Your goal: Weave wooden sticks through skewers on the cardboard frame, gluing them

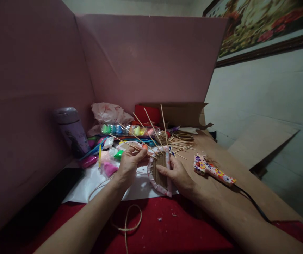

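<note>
My right hand (179, 178) grips a half-oval cardboard piece (160, 173) edged with pink patterned fabric, thumb across its brown corrugated face. Several thin wooden sticks (163, 123) fan out from the upper edge of that piece. Between thumb and fingers, my left hand (129, 165) pinches one low wooden stick (122, 141), whose near end lies at the piece's left upper rim. Behind the left hand, a second fabric-edged cardboard piece (125, 145) is partly hidden. How the sticks are fixed is too small to make out.
A flower-patterned glue gun (215, 171) with a black cord lies at right. Loose sticks (181, 145) lie behind my right hand. Packs of coloured clay (125, 129), a purple bottle (72, 130) and a dark flat object (43, 197) are at left. Twine (126, 229) curls over the red cloth.
</note>
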Demonstrator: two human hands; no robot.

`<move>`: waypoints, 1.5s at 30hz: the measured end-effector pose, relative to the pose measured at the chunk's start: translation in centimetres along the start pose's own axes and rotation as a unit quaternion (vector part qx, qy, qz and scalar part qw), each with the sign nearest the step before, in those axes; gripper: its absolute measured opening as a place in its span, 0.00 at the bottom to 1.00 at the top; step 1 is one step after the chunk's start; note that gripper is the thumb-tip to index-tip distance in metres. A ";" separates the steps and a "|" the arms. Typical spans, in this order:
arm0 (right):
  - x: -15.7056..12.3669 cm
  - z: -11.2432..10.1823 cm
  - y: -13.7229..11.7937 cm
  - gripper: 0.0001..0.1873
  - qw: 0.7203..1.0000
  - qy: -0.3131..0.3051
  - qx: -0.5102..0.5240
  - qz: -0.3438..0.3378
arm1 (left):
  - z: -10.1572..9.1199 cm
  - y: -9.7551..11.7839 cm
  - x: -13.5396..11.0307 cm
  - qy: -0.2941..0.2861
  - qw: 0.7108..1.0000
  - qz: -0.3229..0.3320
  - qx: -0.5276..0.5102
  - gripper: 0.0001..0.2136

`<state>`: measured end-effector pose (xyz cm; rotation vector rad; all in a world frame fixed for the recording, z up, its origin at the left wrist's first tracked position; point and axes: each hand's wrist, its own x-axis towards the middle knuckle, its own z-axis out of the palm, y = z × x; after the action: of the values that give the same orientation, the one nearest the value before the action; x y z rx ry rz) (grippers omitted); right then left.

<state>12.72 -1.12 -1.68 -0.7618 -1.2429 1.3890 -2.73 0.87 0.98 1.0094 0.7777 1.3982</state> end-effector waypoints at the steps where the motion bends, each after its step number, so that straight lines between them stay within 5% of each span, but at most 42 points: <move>1: 0.0 0.1 0.0 0.20 1.000 0.004 0.009 -0.005 | 0.0 -0.1 0.0 0.004 1.000 -0.004 0.000 0.14; 12: 0.5 0.7 -0.3 0.13 0.994 0.035 0.105 0.013 | 0.6 -0.8 -0.2 0.022 1.000 0.003 -0.019 0.14; 45: 0.6 0.7 0.0 0.12 0.995 0.072 0.065 -0.017 | 1.1 -0.7 -0.5 0.027 0.999 -0.020 -0.026 0.15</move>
<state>11.96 -0.74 -1.42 -0.7343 -1.0392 1.3481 -1.50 0.29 0.74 0.9143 0.7930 1.4081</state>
